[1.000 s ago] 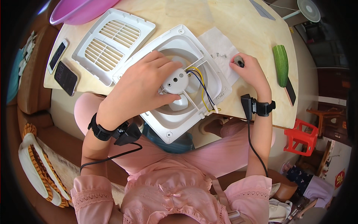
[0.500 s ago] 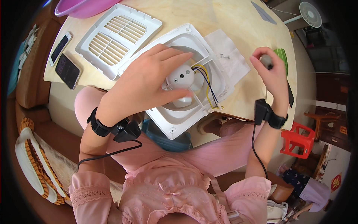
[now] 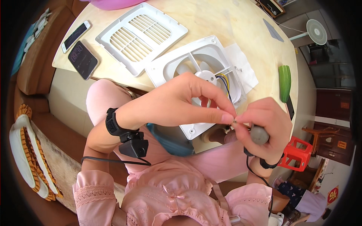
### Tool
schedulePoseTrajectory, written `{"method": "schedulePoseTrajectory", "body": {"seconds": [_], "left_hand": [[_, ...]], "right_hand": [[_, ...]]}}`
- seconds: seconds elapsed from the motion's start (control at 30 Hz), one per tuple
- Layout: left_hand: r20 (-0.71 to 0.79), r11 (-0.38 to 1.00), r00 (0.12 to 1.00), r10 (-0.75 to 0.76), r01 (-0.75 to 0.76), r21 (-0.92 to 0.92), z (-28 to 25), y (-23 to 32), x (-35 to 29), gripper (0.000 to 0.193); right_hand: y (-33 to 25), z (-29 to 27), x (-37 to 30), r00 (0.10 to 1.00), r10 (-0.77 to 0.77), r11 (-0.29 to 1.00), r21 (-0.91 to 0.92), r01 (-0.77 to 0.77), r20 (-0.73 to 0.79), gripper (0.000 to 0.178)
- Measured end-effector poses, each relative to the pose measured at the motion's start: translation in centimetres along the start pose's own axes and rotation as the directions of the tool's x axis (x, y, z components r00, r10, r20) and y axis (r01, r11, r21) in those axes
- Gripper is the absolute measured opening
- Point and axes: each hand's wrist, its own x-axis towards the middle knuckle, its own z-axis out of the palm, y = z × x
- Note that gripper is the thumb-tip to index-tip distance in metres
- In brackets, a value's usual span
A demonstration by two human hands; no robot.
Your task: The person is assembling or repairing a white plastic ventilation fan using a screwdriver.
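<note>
My left hand (image 3: pixel 175 101) has thumb and forefinger pinched on a tiny dark-tipped piece (image 3: pixel 235 121), which looks like a screw. Against it come the fingertips of my right hand (image 3: pixel 269 116), which is wrapped round a screwdriver with a rounded grey handle (image 3: pixel 259 135). Its shaft is hidden by my fingers. Below and beyond my left hand lies a square white ventilation fan housing (image 3: pixel 162 67), partly over the table's near edge. Its round motor hub (image 3: pixel 205 75) carries yellow and blue wires (image 3: pixel 227 81). My left wrist and hand cover part of the housing.
A white louvred cover (image 3: pixel 141 37) lies left of the housing, with two phones (image 3: pixel 83 60) further left. White tissue (image 3: pixel 249 79) with small screws (image 3: pixel 238 69) sits to the right. Beyond are a green gourd (image 3: pixel 285 83), a red stool (image 3: pixel 296 154) and another person (image 3: pixel 309 197).
My left hand has left the motor hub and moved right. My right hand has come down and inward with the screwdriver, and the fingertips of both hands now meet.
</note>
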Motion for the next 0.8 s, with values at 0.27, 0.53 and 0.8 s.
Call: {"method": "schedulePoseTrajectory", "body": {"seconds": [0.27, 0.53, 0.8], "left_hand": [[0.024, 0.991, 0.999, -0.034, 0.037, -0.13, -0.2, -0.3, -1.5, 0.009], [-0.07, 0.999, 0.996, -0.047, 0.048, 0.02, -0.3, -0.3, -2.0, 0.011], [-0.109, 0.995, 0.991, -0.077, 0.069, -0.076, -0.5, -0.5, -1.5, 0.013]], "right_hand": [[-1.0, 0.7, 0.5, 0.996, -0.079, 0.996, -0.04, 0.081, 0.038, 0.032], [-0.5, 0.9, 1.1, 0.996, -0.062, 0.993, -0.093, 0.068, 0.066, 0.033], [-0.2, 0.6, 2.0, 0.996, -0.024, 0.997, -0.072, 0.03, 0.084, 0.034]]}}
